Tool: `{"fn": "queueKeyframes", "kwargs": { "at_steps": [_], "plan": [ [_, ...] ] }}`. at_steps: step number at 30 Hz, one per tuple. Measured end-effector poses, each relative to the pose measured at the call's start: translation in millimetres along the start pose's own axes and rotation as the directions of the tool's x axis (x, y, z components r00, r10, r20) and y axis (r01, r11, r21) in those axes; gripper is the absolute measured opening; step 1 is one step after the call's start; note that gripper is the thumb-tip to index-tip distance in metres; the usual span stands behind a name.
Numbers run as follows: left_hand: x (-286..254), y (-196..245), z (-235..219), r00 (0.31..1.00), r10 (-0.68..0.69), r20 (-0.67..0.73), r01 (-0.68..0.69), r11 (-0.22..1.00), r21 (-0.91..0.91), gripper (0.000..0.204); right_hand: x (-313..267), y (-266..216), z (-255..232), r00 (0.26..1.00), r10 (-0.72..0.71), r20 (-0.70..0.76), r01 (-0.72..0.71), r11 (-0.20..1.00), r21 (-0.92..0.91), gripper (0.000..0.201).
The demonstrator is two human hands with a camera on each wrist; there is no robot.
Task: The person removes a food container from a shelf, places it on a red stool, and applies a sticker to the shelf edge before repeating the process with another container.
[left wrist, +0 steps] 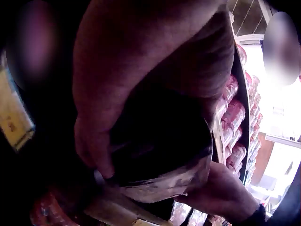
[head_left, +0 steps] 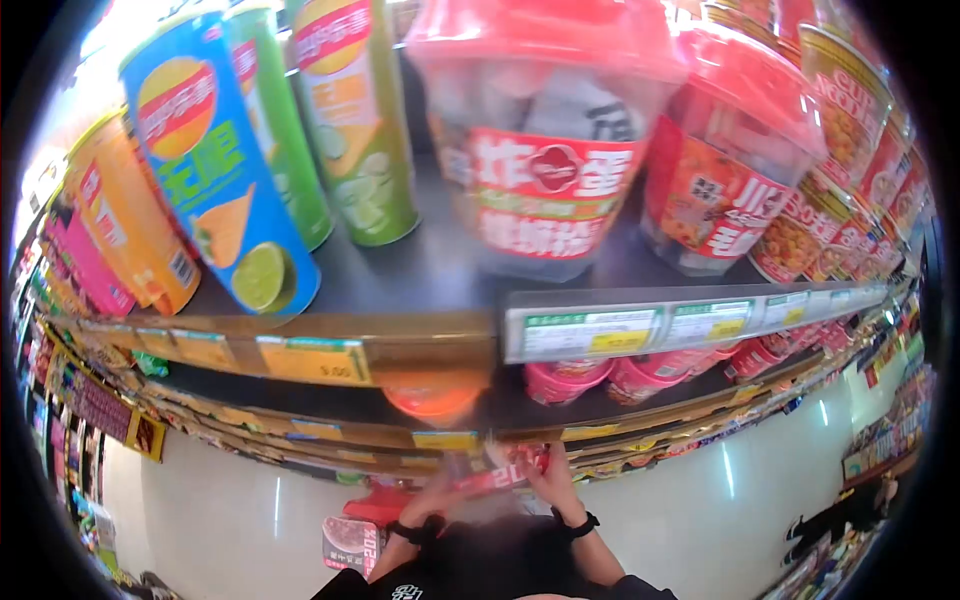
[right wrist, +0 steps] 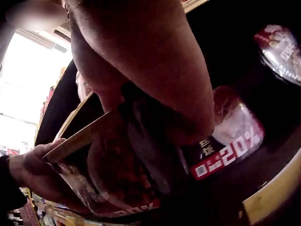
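Low in front of the body, both hands hold a dark, red-printed food package (head_left: 500,472) marked "20%". My left hand (head_left: 430,503) grips its left end, blurred in the head view; in the right wrist view that left hand (right wrist: 49,172) clasps the edge of the package (right wrist: 113,172). My right hand (head_left: 556,487) holds the other end, and its curled fingers partly hide the package in the right wrist view. Just beyond these fingers, a similar "20%" package (right wrist: 233,136) shows on the dark shelf. The left wrist view is very dark.
A red basket (head_left: 378,505) with another "20%" package (head_left: 352,545) is at the left. Ahead, shelves carry chip cans (head_left: 220,170), lidded cups (head_left: 555,150) and noodle cups (head_left: 845,100). A price rail (head_left: 640,328) lines the shelf edge. An orange bowl (head_left: 435,400) stands lower.
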State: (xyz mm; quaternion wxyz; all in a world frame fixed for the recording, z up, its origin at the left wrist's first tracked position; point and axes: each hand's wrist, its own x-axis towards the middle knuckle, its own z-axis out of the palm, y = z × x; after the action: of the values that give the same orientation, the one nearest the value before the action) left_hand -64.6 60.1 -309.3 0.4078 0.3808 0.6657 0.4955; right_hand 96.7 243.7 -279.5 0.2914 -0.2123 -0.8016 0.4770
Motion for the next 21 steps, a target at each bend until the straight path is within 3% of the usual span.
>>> {"fn": "queueKeyframes", "kwargs": {
  "at_steps": [1,3,6,8,9,11,12,13,16,17,21],
  "plan": [
    [12.6,7.0,2.9,0.999,0.04,0.019,-0.04,0.999,0.012,0.055,5.4,2.8,-8.2,0.998,0.065,0.012,-0.066,0.997,0.04,0.041],
    [39.8,6.1,11.1,0.992,-0.08,0.096,0.081,0.997,-0.008,0.047,11.2,7.6,-22.2,0.976,0.219,-0.002,-0.217,0.97,0.106,0.027],
    [71.5,9.7,22.6,0.96,-0.215,0.181,0.248,0.95,-0.187,0.04,19.7,17.0,-44.5,0.961,0.275,0.01,-0.271,0.952,-0.142,0.021],
    [78.0,65.9,30.2,0.915,-0.308,0.26,0.395,0.817,-0.42,0.04,28.1,43.0,-50.1,0.995,-0.048,-0.088,0.026,0.973,-0.23,0.023],
    [98.6,14.0,39.1,0.921,-0.178,0.345,0.336,0.811,-0.478,0.04,30.8,57.0,-52.4,0.97,-0.212,-0.121,0.17,0.943,-0.286,0.024],
    [125.2,-53.1,47.2,0.945,-0.11,0.309,0.235,0.884,-0.405,0.041,30.6,70.2,-57.6,0.983,-0.178,-0.04,0.159,0.941,-0.298,0.022],
    [128.0,-66.8,48.1,0.96,-0.085,0.267,0.175,0.927,-0.332,0.041,30.4,77.1,-58.8,0.987,-0.163,-0.003,0.154,0.94,-0.303,0.021],
    [126.3,-68.8,47.7,0.976,-0.071,0.207,0.12,0.964,-0.238,0.041,27.9,88.0,-58.0,0.995,-0.083,0.046,0.094,0.926,-0.367,0.021],
    [122.8,-74.0,43.7,0.996,-0.035,0.081,0.037,0.999,-0.026,0.041,23.0,112.6,-44.5,0.985,-0.148,-0.084,0.11,0.929,-0.352,0.022],
    [123.6,-73.3,41.5,0.998,-0.029,0.063,0.028,1.0,0.007,0.041,20.5,162.8,-28.0,0.999,-0.045,-0.029,0.033,0.946,-0.321,0.022],
    [126.1,-79.6,35.2,1.0,-0.006,0.011,0.005,0.995,0.099,0.042,29.6,152.4,-32.3,0.985,-0.127,-0.115,0.106,0.979,-0.177,0.024]
  ]
}}
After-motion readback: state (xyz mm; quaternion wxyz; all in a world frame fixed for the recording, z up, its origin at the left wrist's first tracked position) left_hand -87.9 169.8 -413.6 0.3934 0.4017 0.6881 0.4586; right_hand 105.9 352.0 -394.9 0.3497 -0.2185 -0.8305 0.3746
